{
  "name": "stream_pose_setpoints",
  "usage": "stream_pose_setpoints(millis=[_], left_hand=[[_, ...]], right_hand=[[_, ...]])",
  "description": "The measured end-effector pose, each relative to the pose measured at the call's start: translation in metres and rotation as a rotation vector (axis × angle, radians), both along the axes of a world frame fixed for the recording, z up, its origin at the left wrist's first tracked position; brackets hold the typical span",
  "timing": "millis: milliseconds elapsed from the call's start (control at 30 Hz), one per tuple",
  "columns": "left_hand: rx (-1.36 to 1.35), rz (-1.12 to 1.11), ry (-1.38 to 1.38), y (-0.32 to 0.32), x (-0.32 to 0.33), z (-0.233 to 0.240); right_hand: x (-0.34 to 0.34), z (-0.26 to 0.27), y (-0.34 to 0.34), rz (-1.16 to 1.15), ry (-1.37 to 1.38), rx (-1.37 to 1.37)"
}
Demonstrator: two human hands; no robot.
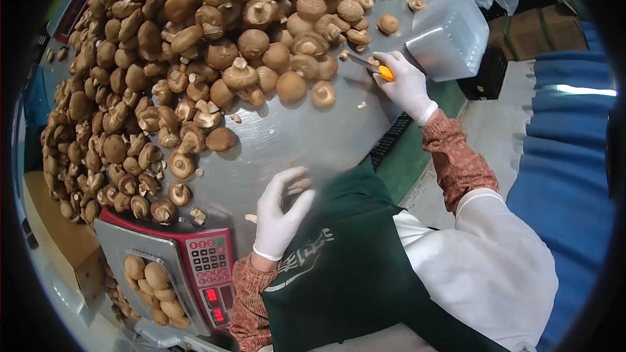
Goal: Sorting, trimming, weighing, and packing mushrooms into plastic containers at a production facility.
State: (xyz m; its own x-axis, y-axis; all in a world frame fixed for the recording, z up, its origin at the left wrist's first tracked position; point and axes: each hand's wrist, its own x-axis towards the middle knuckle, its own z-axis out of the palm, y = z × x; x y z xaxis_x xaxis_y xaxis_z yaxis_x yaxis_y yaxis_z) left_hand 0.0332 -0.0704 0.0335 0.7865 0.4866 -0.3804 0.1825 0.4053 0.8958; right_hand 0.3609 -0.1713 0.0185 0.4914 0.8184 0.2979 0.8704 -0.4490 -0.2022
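Note:
My right hand (pixel 403 80), in a white glove, grips a small knife (pixel 386 73) with an orange handle; its blade points left over the metal table (pixel 313 142), with a mushroom stem piece by its tip. My left hand (pixel 283 210), gloved too, hovers near the table's front edge by the apron, fingers curled apart with nothing seen between them. A big heap of brown shiitake mushrooms (pixel 254 44) spreads over the table beyond both hands. One mushroom (pixel 323 94) lies stem up at the heap's near edge. Small stem scraps are scattered on the metal.
At lower left a red scale (pixel 210 239) carries a tray of mushrooms (pixel 156 288). A stack of clear plastic trays (pixel 447 34) in film stands right of the heap. Beyond are a strapped cardboard box (pixel 538 29), a black crate (pixel 484 76) and a blue curtain (pixel 567 156).

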Motion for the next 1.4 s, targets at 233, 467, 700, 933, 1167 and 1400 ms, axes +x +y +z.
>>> stream_pose_setpoints(millis=[233,467,700,933,1167,1400], left_hand=[[-0.116,0.059,-0.009,0.000,0.009,0.005],[-0.507,0.037,-0.201,-0.001,0.013,0.001],[-0.436,0.027,0.046,0.000,0.005,-0.003],[-0.407,0.091,0.025,0.001,0.002,0.002],[-0.291,0.200,-0.041,0.003,0.008,0.009],[-0.208,0.361,-0.107,0.001,0.009,0.011]], right_hand=[[-0.035,0.049,0.007,-0.133,1.585,0.038],[-0.110,0.054,0.021,0.592,1.242,-0.248],[-0.086,0.018,0.032,0.150,0.277,0.004],[-0.081,0.026,0.033,0.125,1.208,0.008],[-0.119,0.049,0.032,0.073,1.779,-0.050],[-0.146,0.039,0.035,0.621,1.054,0.149]])
